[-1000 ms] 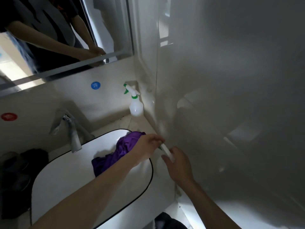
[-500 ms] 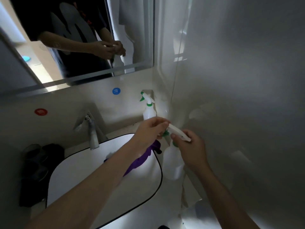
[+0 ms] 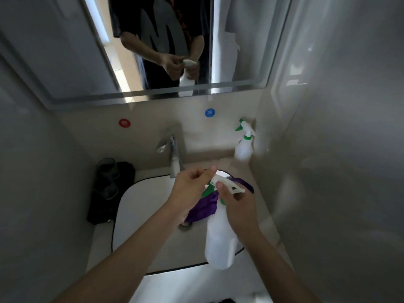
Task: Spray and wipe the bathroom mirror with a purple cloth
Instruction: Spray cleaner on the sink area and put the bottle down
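Head view, looking down over a sink. Gripping the spray bottle at its neck with the right hand, fingers wrapped round it, thumb up against the sprayer head. Pinching the nozzle end with the left hand, fingertips together on it. Hangs body-down, long axis running 12 to 6 o'clock, nozzle end lying toward 10 o'clock, into the left fingertips. Probably setting the nozzle; next calls for lifting and aiming at the mirror up at 12, right hand better placed for the trigger. Lying bunched in the sink directly beneath both hands: purple cloth, gripped by neither, left hand nearer. Standing in the corner at 1 o'clock: a second spray bottle. At 11 o'clock behind the basin: a tap.
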Motion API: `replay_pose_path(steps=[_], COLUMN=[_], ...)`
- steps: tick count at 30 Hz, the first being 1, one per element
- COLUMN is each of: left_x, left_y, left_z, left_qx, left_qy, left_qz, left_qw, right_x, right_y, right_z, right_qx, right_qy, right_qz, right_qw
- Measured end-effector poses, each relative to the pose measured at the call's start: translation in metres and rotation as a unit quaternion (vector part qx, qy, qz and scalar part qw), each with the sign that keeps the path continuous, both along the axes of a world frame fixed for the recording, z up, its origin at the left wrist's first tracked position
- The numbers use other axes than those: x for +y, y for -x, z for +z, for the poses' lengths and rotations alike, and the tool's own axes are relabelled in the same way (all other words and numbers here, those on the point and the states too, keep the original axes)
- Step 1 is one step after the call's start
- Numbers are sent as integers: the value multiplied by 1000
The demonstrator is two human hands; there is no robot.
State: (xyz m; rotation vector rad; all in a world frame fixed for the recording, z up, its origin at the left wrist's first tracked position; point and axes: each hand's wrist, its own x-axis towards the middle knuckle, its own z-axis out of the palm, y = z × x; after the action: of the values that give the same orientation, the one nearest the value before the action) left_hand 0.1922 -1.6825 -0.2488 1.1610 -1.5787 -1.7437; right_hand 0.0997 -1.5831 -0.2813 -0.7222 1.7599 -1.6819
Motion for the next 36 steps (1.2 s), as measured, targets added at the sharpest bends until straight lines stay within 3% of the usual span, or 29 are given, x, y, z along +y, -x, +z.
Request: replay_pose_path(steps=[10, 15, 23, 36], left_x=[-25, -33, -46, -48], left_y=[-81, -101, -95, -104], left_z=[-25, -31, -39, -47], left_qx=[-101, -101, -90, -92], left_qy=[33, 20, 36, 18], left_qz=[140, 178, 193, 118], left_qw=[984, 979, 976, 989], right_x=[-47, -62, -76, -84], right_y=[-74, -91, -96, -94], right_z=[-31, -37, -56, -68], right_qx=[-70, -23, 15, 21], right_qy=[-12, -6, -33, -77], right_qz=[111, 139, 118, 63], right_qw=[991, 990, 992, 995])
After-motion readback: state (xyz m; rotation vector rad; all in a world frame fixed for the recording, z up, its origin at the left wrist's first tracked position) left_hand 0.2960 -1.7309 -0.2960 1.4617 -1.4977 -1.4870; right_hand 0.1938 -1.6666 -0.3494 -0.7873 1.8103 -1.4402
